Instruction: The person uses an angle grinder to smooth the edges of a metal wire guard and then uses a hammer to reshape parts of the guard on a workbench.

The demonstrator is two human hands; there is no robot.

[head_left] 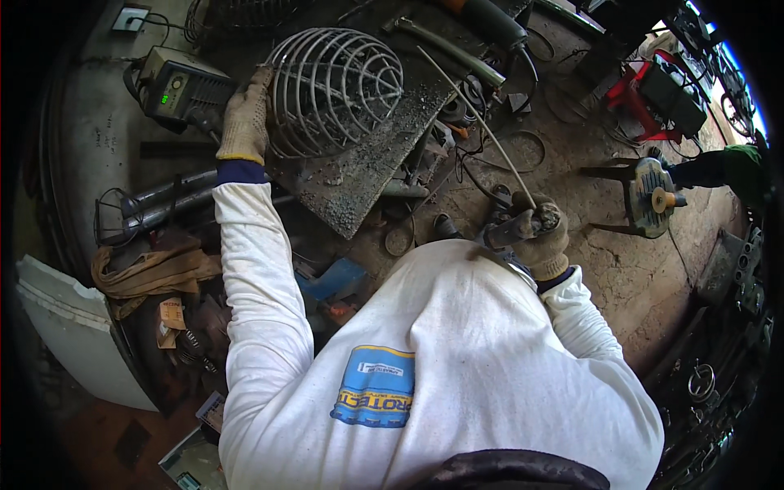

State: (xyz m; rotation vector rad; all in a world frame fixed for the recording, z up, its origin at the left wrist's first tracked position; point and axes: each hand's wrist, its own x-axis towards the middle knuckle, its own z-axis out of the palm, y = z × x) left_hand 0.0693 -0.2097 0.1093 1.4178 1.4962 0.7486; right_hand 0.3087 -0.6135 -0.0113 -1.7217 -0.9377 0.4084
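A dome-shaped cage of grey metal rings and ribs [336, 94] lies on its side on a rough, spattered metal plate [347, 196]. My left hand [247, 121], in a worn knit glove, grips the cage's left rim; its fingertips are partly hidden. To the lower right, my gloved right hand [549, 245] is closed round a welding electrode holder [516, 230]. From this holder a long, thin welding rod [482, 124] slants up and left, its far tip right of the cage and apart from it.
A welding machine [181, 88] with a lit display stands left of my left hand. An angle grinder [494, 23] and a metal tube [449, 51] lie beyond the plate. Cables cross the floor. At right are a stool [653, 200], another person's leg [702, 173] and a red plastic chair [625, 98].
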